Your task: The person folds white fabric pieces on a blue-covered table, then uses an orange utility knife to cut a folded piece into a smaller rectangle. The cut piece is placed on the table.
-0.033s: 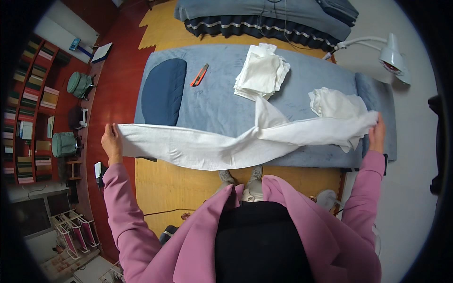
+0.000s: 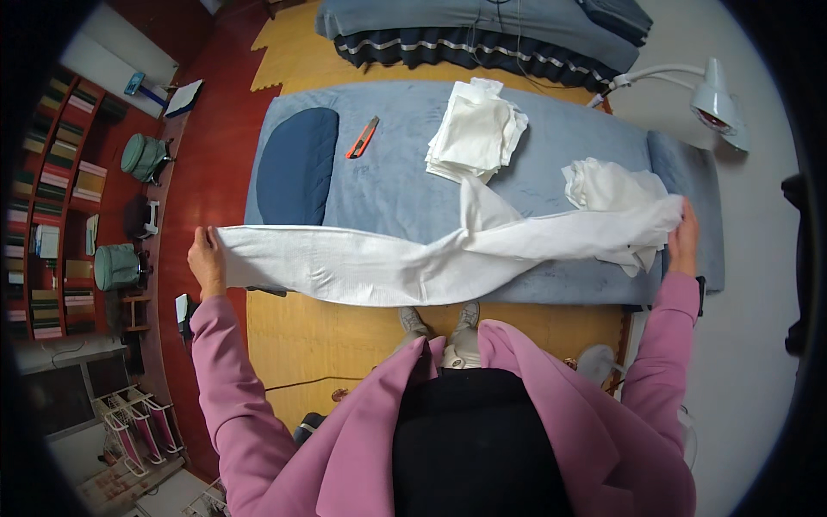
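White, finely ribbed cloth (image 2: 362, 269) stretches between the two hands, sagging in front of the near side of a blue-grey massage bed (image 2: 388, 189), with a twisted fold rising near its middle. The left hand (image 2: 206, 262) pinches one end; the right hand (image 2: 684, 241) grips the other, its fingers partly hidden by the fabric. Whether the cloth touches the bed is hard to tell. It covers the bed's near edge in places and the lower part of a crumpled white cloth heap (image 2: 607, 183). Farther back lies a stack of folded white cloths (image 2: 478, 129), apart from an orange utility knife (image 2: 363, 138) beside a dark blue cushion (image 2: 297, 168). A second bed (image 2: 482, 19) is cut off by the upper edge. At far left, a reddish-brown bookcase (image 2: 62, 246) holds rows of books (image 2: 92, 179); any lettering on their spines is too small to read.
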Tool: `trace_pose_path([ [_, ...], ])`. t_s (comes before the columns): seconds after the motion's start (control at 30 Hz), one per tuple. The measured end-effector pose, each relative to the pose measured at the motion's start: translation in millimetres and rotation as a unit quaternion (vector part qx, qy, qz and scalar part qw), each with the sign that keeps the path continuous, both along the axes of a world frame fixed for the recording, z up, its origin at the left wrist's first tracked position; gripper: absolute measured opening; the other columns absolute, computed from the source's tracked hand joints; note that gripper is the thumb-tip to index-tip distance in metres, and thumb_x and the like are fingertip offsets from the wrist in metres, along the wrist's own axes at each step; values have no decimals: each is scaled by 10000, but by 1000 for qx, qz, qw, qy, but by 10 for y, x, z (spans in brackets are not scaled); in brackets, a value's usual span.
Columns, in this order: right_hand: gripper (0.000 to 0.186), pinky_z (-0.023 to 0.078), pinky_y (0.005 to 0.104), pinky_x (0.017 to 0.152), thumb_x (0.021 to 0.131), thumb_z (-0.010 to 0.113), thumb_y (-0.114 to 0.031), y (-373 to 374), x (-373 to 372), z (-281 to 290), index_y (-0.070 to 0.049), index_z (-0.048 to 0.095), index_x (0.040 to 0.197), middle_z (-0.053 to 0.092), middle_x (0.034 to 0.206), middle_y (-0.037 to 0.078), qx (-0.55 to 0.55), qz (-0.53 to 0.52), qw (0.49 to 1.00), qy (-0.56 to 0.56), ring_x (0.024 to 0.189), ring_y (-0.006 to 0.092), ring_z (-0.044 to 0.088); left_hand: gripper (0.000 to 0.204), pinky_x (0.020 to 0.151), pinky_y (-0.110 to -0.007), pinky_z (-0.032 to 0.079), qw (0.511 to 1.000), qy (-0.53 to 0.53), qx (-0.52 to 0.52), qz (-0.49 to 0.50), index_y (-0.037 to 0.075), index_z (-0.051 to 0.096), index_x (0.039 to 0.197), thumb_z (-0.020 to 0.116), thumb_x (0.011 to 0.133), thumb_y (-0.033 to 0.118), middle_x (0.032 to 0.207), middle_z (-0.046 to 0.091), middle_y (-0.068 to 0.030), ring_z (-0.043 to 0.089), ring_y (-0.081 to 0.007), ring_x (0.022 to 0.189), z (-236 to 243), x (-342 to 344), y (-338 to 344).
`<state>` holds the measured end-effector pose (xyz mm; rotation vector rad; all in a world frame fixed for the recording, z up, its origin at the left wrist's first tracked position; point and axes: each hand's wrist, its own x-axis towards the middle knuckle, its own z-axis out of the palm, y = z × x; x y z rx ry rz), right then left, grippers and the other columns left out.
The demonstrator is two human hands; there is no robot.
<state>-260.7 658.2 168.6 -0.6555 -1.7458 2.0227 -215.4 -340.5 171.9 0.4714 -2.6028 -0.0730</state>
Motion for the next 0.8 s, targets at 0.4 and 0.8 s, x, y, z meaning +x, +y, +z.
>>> trace_pose_path([
  [0.4, 356, 451, 405, 971, 889, 673, -196, -2116, 363, -735, 12, 612, 1171, 615, 1179, 193, 580, 71, 798, -149, 1100, 336, 591, 254, 862, -455, 489, 911, -139, 236, -308, 32, 661, 1036, 705, 823, 162, 1030, 661, -182, 614, -363, 977, -1741, -293, 2414],
  [0.8, 390, 478, 411, 938, 804, 743, -248, -4623, 177, -1169, -55, 644, 1129, 658, 1122, 197, 552, 438, 709, 35, 1091, 356, 594, 293, 676, -470, 496, 789, -346, 304, -407, 40, 645, 973, 749, 770, 224, 770, 649, -180, 647, -384, 759, -1474, -31, 3264],
])
